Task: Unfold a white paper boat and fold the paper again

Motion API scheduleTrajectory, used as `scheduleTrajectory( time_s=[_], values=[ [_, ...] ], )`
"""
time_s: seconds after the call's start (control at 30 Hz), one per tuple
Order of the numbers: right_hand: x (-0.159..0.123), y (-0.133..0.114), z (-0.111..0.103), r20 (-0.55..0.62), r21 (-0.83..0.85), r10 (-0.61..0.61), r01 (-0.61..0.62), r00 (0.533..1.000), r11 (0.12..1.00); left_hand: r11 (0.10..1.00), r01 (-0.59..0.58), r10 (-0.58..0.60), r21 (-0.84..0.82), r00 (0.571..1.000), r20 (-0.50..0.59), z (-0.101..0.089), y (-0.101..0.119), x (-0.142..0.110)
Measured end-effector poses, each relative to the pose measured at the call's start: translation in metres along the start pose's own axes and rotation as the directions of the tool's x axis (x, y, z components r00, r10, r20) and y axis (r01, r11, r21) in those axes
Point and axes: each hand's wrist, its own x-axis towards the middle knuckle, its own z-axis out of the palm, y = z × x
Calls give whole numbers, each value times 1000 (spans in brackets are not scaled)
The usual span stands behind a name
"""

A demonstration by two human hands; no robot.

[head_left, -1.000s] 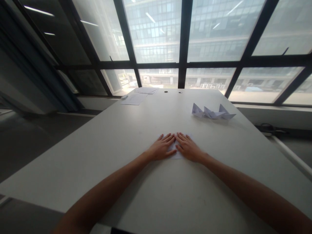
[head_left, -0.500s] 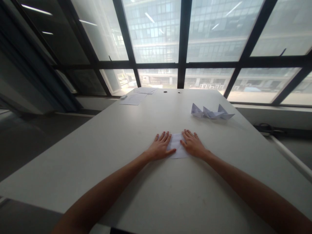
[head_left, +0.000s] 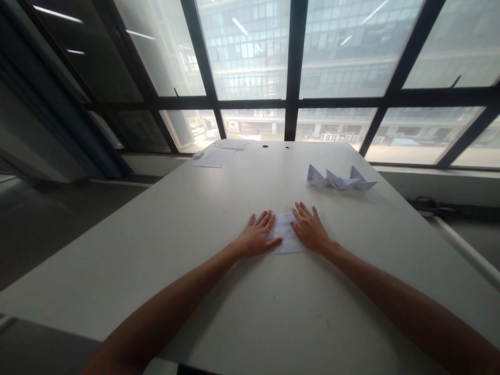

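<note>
A small white sheet of paper point(head_left: 284, 235) with faint creases lies flat on the white table point(head_left: 219, 224). My left hand point(head_left: 257, 234) rests on its left side, palm down, with the fingers stretched out and the thumb pointing across the paper. On the right side lies my right hand point(head_left: 310, 229), also flat, its fingers spread and pointing away from me. Both hands cover the side edges of the paper. Neither one grips anything.
Folded paper boats point(head_left: 339, 180) stand in a row at the back right of the table. Loose white sheets point(head_left: 213, 157) lie at the far left, with a small pale object point(head_left: 198, 155) at their edge. Large windows point(head_left: 253, 52) rise behind the table.
My right hand has shifted slightly outward and away from me, its fingers a little more spread. My left hand and the boats stay put.
</note>
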Motion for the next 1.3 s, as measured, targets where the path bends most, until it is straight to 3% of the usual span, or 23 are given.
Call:
scheduleTrajectory(
  time_s=[0.1,0.2,0.5,0.6,0.7,0.9,1.07,1.2,1.3],
  values=[
    [-2,-11,-3,-8,40,-159,159,987,986,1000,2,-2,0,1000,-11,0,0,0],
    [-4,-18,0,77,122,-252,241,965,963,1000,-10,10,3,1000,-18,0,1,-1],
    [-4,-16,5,142,137,-242,224,960,965,1000,-24,24,7,999,-24,-1,2,-2],
    [-4,-14,7,159,94,-166,152,973,984,1000,-21,21,7,1000,-11,-2,1,-2],
    [-4,-7,12,156,27,8,-13,988,1000,1000,-22,22,4,1000,2,-2,0,-2],
    [-1,8,13,57,-50,242,-239,969,970,1000,-17,17,3,1000,10,0,-1,0],
    [0,0,2,-111,-82,91,-100,990,992,1000,-11,11,12,1000,21,-2,2,0],
    [-2,-13,1,-25,-13,-126,126,992,992,1000,-5,5,9,1000,14,-4,3,-1],
    [-2,-16,5,82,57,-190,186,978,981,1000,-5,5,2,1000,13,-3,3,-1]
  ],
)
